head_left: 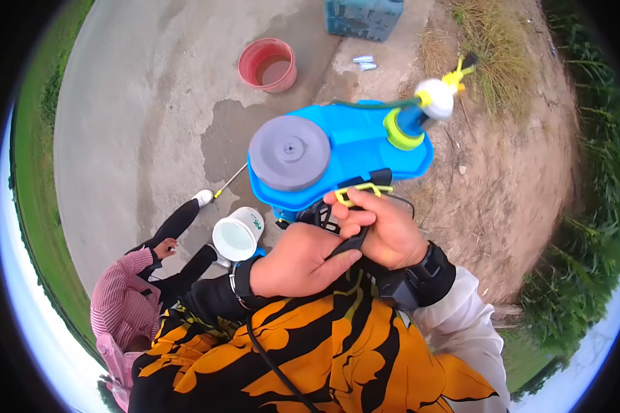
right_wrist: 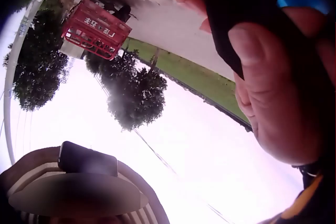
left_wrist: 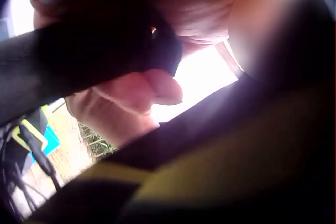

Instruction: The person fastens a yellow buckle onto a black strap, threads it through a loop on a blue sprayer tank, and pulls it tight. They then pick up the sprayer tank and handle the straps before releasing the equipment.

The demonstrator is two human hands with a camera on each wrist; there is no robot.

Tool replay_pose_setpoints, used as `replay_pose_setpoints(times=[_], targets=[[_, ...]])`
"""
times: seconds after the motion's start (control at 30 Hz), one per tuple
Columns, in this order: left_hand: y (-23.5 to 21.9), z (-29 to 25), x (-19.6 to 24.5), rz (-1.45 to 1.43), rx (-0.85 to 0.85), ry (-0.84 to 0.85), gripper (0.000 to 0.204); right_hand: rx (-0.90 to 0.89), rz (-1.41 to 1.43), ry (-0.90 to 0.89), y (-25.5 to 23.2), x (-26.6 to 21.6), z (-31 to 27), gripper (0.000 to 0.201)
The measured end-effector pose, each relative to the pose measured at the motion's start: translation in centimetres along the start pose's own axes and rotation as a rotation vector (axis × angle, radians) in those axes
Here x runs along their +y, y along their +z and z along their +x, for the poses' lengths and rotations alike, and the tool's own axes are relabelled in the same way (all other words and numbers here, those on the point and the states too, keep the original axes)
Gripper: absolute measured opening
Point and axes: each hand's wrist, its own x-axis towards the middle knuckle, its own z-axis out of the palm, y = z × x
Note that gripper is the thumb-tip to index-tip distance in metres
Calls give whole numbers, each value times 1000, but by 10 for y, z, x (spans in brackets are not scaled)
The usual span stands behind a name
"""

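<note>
A blue backpack sprayer with a round grey lid and a lime-collared pump cylinder stands upright before the person. My left hand grips a black strap, its thumb pressed along it; in the right wrist view this thumb lies over the dark strap. The right hand, curled close beside it, pinches a yellow buckle at the sprayer's near edge. In the left wrist view the strap crosses in front of fingers; much there is dark.
A white bucket stands left of the sprayer, a red bucket beyond it. A teal container and small silvery objects lie farther off. Another person in a striped top is at the left. Dry grass borders the right.
</note>
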Motion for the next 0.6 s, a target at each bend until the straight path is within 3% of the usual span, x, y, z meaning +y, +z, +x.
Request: replay_pose_setpoints(times=[0.17, 0.23, 0.27, 0.4, 0.6], targets=[[-21, 2, 48, -240, -5, -126, 23, -114, -44, -142, 48, -5, -15, 27], [-30, 1, 63, -257, 17, -97, 25, -147, -71, -243, 71, 1, -22, 28], [-31, 0, 66, -270, 28, -84, 26, -270, -55, -259, 64, 3, -19, 30], [-22, -12, 63, -296, 71, -110, 25, -408, -66, -332, 51, 17, -15, 31], [-15, -6, 56, -178, 117, -11, 22, -502, -106, -317, 36, 7, 0, 31]])
